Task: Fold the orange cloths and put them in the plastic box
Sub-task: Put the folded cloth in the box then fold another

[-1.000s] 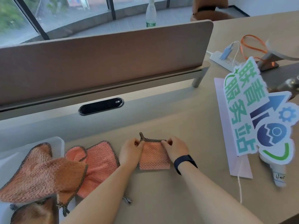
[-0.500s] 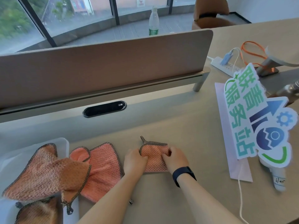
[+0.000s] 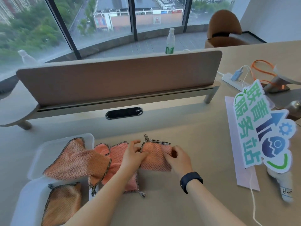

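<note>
A small folded orange cloth point(image 3: 155, 160) with dark stitched trim lies on the desk in front of me. My left hand point(image 3: 132, 157) grips its left edge, thumb on the fabric and the other fingers partly raised. My right hand point(image 3: 177, 158), with a dark band on its wrist, curls its fingers onto the right edge. An unfolded orange cloth point(image 3: 116, 154) lies under my left forearm. Another orange cloth point(image 3: 75, 160) is draped over the clear lid point(image 3: 88, 139). The plastic box point(image 3: 26, 193) at the lower left holds one folded cloth point(image 3: 63, 204).
A tan divider panel point(image 3: 118, 79) runs across the back of the desk, with a black cable slot point(image 3: 123, 112) below it. At the right, a colourful sign point(image 3: 263, 128) stands on a pale sheet point(image 3: 244, 173). Behind the sign lie a power strip point(image 3: 234, 79) and orange cable point(image 3: 262, 69).
Both hands slid down onto the folded cloth's side edges and stayed there. My left fingers have lifted and spread. The view has tilted upward, showing more window.
</note>
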### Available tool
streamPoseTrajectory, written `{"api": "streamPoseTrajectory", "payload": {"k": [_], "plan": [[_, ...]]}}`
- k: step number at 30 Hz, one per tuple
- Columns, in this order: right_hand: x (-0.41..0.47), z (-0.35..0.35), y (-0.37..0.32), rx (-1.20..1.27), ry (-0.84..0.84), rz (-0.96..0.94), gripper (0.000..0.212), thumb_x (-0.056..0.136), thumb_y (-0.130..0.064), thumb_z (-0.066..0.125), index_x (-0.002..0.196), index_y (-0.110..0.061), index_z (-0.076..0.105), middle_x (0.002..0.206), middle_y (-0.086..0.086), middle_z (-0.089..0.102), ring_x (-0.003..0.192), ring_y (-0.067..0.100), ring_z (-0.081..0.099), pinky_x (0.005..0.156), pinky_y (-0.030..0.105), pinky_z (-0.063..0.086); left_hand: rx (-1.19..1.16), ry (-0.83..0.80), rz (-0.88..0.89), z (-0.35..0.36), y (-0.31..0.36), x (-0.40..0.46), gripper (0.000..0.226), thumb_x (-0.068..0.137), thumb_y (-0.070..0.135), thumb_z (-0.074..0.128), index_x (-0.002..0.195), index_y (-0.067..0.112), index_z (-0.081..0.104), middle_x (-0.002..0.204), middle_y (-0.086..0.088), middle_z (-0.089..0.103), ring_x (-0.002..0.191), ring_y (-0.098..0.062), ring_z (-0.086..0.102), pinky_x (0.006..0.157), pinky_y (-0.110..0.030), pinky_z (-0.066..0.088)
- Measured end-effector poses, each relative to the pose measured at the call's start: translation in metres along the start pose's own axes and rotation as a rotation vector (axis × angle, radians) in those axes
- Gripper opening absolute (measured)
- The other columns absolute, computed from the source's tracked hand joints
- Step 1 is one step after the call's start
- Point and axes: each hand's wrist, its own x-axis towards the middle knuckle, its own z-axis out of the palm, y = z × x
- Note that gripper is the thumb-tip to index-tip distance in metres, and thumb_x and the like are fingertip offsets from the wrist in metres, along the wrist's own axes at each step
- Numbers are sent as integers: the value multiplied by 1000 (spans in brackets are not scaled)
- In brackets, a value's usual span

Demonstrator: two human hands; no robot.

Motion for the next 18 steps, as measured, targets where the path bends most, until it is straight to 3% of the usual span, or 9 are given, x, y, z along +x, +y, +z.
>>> {"api": "streamPoseTrajectory", "payload": {"k": [2,6,8,12,15,18], "plan": [[-9,11,-26,52,1,-73,14,82,-19,71,87,-22,58,83,-6,65,76,10,59,60,15,41,-92,50,60,-30,11,-18,51,79,14,74,123,27,50,107,-1,64,92,-17,65,74,-31,57],[-40,53,-78,132,-101,-220,19,81,-15,70,90,-21,54,86,-3,67,79,12,63,68,30,53,-112,176,155,-102,13,-58,40,86,15,68,121,23,51,109,2,65,96,-16,65,78,-35,58],[-58,80,-99,150,-170,-264,25,80,-11,68,94,-25,51,89,-3,67,81,12,64,71,32,54,-107,248,155,-138,4,-77,33,88,12,65,117,19,52,110,-2,65,92,-14,66,69,-25,58],[-89,128,-125,60,-296,-365,28,80,-15,68,97,-26,49,90,-4,62,78,7,59,70,22,49,-97,422,102,-199,-23,-106,22,87,8,65,106,12,55,96,-7,70,81,-13,66,56,-12,50],[-109,161,-134,-34,-397,-412,23,83,-14,65,92,-23,46,81,0,56,60,6,50,56,18,45,-61,479,21,-237,-50,-120,17,85,17,69,94,17,55,88,-1,73,79,-21,69,63,-32,54],[-118,190,-132,-161,-422,-432,27,83,-16,63,78,-27,39,66,-7,48,55,9,45,54,28,44,29,519,-28,-257,-71,-127,22,82,20,73,82,12,53,78,-4,67,68,-20,61,58,-32,46]]}}
